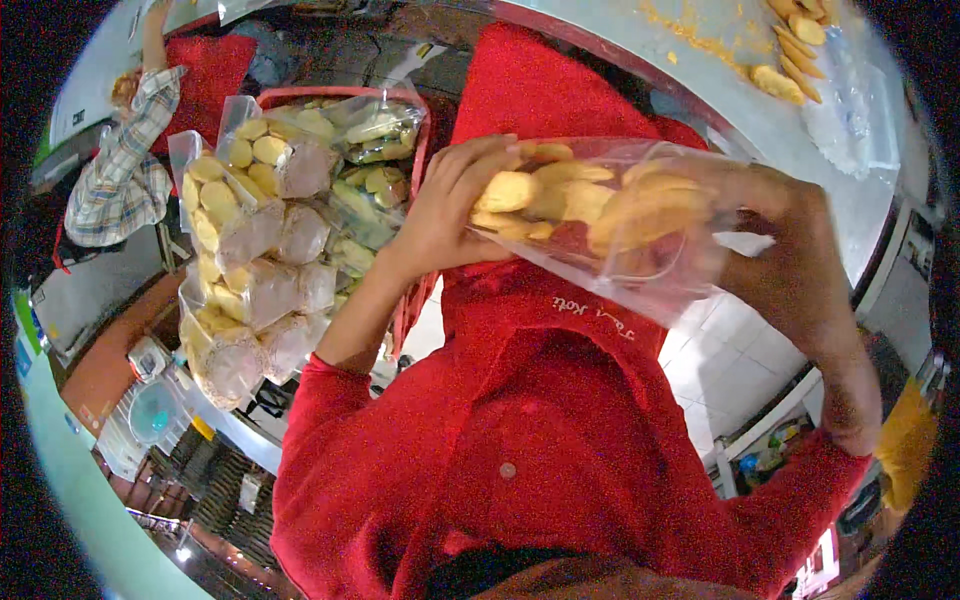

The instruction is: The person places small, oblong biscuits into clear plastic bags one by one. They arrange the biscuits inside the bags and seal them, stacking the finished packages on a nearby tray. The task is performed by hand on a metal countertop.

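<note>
Held across my red apron point(500, 100) is a clear plastic bag point(640, 285) with several golden-yellow, flat oval pieces point(575, 200) inside. My left hand point(450, 200) grips one end of the bag, its fingers over the top edge and its thumb below. At the other end my right hand point(790, 245) is closed round the plastic, slightly smeared by motion; its fingertips are partly hidden. A small white scrap point(745, 243) shows near the right hand.
Left of me, a red crate point(424, 130) holds several filled clear bags point(245, 230), stacked high. More yellow pieces point(790, 70), crumbs and plastic lie on the pale table point(690, 85) at the far right. A person in a checked shirt point(125, 190) is at the far left.
</note>
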Demonstrator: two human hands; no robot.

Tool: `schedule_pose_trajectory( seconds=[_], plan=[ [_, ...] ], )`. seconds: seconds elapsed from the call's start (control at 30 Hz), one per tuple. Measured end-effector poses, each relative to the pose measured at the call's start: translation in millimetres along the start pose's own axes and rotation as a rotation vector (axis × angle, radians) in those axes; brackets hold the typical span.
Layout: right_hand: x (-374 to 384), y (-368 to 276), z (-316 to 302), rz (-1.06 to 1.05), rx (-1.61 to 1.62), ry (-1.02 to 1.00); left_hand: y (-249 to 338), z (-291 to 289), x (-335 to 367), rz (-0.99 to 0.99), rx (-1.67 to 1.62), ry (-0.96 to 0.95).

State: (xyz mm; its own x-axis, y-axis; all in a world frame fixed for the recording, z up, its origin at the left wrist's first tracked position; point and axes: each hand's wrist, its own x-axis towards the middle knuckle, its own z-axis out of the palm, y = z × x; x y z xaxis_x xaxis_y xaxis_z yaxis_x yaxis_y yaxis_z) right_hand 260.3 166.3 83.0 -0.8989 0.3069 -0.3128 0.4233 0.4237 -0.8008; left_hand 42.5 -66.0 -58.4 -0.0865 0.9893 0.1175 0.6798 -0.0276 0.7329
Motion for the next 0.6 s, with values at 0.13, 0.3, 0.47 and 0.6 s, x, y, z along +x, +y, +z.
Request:
schedule_pose_trajectory(
  seconds=[0.13, 0.3, 0.47, 0.6],
  plan=[
    [-34, -21, -47, 0.237, -0.08, 0.127, -24, 9, -24, 0.037, -0.156, 0.137],
    [-31, 106, -156, 0.192, -0.246, 0.487, -58, 37, -71, -0.057, -0.453, 0.285],
    [55, 176, -167, 0.239, -0.296, 0.715, -56, 47, -80, -0.236, -0.546, 0.254],
    [77, 180, -164, 0.342, -0.785, 0.732, -51, 46, -74, -0.25, -0.524, 0.241]
  ],
)
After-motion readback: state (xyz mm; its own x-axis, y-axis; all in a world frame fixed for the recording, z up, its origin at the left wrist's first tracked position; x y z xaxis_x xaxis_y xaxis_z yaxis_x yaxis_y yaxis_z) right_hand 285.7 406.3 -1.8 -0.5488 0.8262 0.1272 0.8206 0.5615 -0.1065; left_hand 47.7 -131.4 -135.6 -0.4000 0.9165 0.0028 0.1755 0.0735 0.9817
